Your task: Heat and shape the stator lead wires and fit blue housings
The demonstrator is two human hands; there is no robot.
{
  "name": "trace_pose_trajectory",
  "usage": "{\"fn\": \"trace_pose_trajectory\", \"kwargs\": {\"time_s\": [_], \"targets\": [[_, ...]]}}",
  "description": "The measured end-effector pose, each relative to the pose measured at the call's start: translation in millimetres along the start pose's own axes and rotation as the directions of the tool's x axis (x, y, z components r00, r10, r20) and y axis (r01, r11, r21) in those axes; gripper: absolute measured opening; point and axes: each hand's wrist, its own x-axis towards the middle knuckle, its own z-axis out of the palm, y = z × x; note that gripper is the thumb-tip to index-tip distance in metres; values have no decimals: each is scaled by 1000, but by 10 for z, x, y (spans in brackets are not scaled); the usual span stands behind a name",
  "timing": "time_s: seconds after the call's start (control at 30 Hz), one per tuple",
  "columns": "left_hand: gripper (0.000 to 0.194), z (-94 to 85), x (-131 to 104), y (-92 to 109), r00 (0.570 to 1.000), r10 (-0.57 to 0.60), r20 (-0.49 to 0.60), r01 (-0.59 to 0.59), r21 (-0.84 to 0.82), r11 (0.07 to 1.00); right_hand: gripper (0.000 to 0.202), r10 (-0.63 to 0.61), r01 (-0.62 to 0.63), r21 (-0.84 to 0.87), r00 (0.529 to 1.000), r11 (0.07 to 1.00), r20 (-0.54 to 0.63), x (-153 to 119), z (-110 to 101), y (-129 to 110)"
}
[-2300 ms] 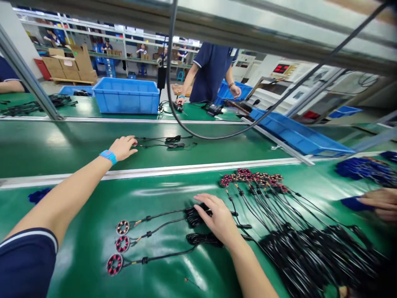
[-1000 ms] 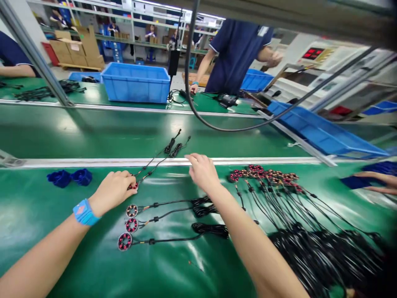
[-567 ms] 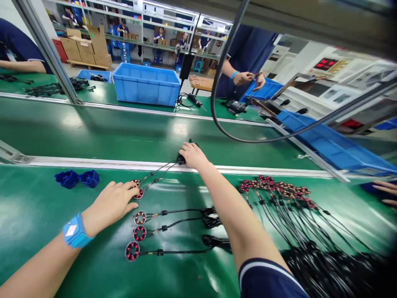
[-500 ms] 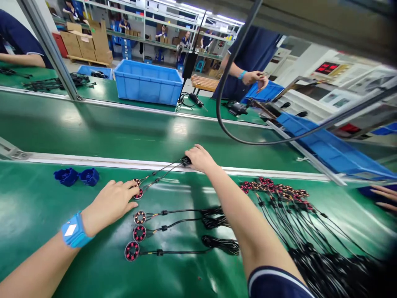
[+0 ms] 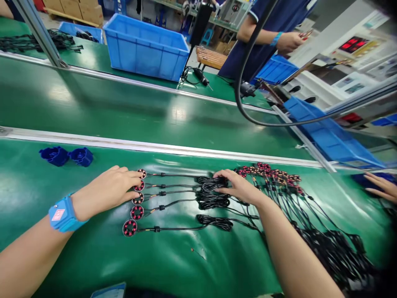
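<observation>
Several motor stators (image 5: 137, 212), ring-shaped with red or copper windings, lie in a column, their black cables running right to tied cable bundles (image 5: 215, 222). My left hand (image 5: 113, 191), with a blue wrist strap (image 5: 65, 214), has its fingers on the upper stators and its thumb close below, around one of them. At the other end of the cables, my right hand (image 5: 237, 186) grips the upper cable bundle (image 5: 211, 184) between fingers and thumb. The bundle rests on the green table, partly covered by the fingers.
Two dark blue plastic parts (image 5: 66, 156) lie at the left. A pile of stators (image 5: 273, 174) with long cables spreads at the right, near another person's hand (image 5: 383, 186). Beyond the white rail (image 5: 124, 144) stands a blue bin (image 5: 145, 51); a black cable (image 5: 240, 95) hangs in front.
My right hand has drawn the far cable ends back and right, so the upper cables now run straight beside the others. My left hand stays at the upper stators. The view has tilted down.
</observation>
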Motion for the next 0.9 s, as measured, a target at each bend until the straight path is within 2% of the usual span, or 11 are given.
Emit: {"fn": "trace_pose_trajectory", "kwargs": {"time_s": [0.1,0.2,0.27,0.33,0.4,0.5,0.57,0.6,0.67,0.8,0.9], "targets": [[15,-14,-9,1,1000,-2,11,2,-3,1000,58,24,-29,94,998,995,57,-105,-53,27],[17,-16,-6,-16,1000,3,7,-3,-19,1000,60,69,-73,48,994,996,86,-190,-169,-78],[18,-7,-14,-20,1000,6,-7,-6,-29,1000,55,72,-72,-8,997,997,-33,-242,-290,-282],[22,7,-41,0,999,6,-32,-7,-43,999,44,1,-8,-30,969,1000,-248,-278,-450,-611],[28,13,-92,56,997,-7,-74,3,-56,998,32,-132,122,-53,867,991,-480,-272,-632,-1028],[42,-34,-230,209,991,-28,-132,18,-74,997,30,-301,305,-137,593,943,-747,-92,-937,-1668],[49,-119,-374,340,990,-7,-142,-10,-115,993,43,-285,404,-94,445,910,-849,171,-1206,-2038],[52,-176,-459,408,990,16,-137,-36,-147,988,50,-242,467,-23,415,884,-877,334,-1372,-2203],[56,-312,-632,535,993,51,-105,-72,-208,975,57,-124,589,169,424,790,-897,680,-1759,-2501],[61,-579,-879,706,999,42,-2,-41,-222,974,49,131,712,481,489,512,-863,1180,-2493,-2959],[66,-691,-956,741,1000,30,1,-29,-166,986,31,220,751,518,469,410,-855,1239,-2641,-3165]]}}
